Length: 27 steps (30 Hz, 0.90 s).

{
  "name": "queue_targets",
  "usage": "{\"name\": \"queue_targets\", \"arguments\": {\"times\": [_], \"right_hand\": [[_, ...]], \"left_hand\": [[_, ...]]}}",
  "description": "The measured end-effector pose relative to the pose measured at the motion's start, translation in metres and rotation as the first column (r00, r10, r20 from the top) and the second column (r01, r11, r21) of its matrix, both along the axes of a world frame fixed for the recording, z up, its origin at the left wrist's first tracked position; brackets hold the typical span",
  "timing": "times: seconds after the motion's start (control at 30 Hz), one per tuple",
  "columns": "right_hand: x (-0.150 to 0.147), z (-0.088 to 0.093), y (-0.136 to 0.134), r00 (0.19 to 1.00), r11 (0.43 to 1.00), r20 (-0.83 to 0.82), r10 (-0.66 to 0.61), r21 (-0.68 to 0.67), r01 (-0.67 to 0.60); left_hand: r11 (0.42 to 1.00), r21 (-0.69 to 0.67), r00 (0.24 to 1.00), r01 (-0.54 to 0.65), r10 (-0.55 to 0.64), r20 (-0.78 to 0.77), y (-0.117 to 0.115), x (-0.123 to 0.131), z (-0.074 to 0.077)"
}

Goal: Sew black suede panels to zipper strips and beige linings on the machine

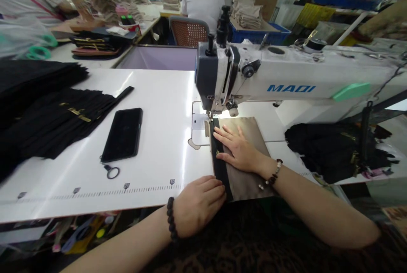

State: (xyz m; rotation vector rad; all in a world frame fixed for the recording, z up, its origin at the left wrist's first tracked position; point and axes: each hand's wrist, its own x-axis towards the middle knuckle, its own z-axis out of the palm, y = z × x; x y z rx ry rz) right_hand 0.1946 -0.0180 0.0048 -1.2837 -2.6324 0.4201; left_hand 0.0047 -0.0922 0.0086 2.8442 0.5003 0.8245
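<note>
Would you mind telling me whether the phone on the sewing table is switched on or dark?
Dark: the phone lies flat, its screen plain black, left of the sewing machine.

Bright needle lamp, glare on table (152,95), edges warped, bg blurry

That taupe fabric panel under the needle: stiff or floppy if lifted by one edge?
Probably floppy: the fabric panel lies thin and flat under the right hand. Likely light. The black zipper strip pinched by the left hand may stiffen that edge slightly.
</note>
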Motion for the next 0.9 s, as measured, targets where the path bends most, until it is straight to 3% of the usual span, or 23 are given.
{"name": "queue_targets", "arguments": {"times": [0.27,0.9], "right_hand": [[0.001,0.001,0.002,0.998,0.999,-0.068,-0.006,-0.032,0.004],[0.001,-0.002,0.004,1.000,1.000,0.009,-0.006,-0.029,0.006]], "left_hand": [[1.000,0.012,1.000,-0.008,0.007,0.024,-0.003,-0.002,-0.010],[0.997,0.067,0.998,-0.048,0.050,-0.033,-0.006,-0.001,-0.027]]}}
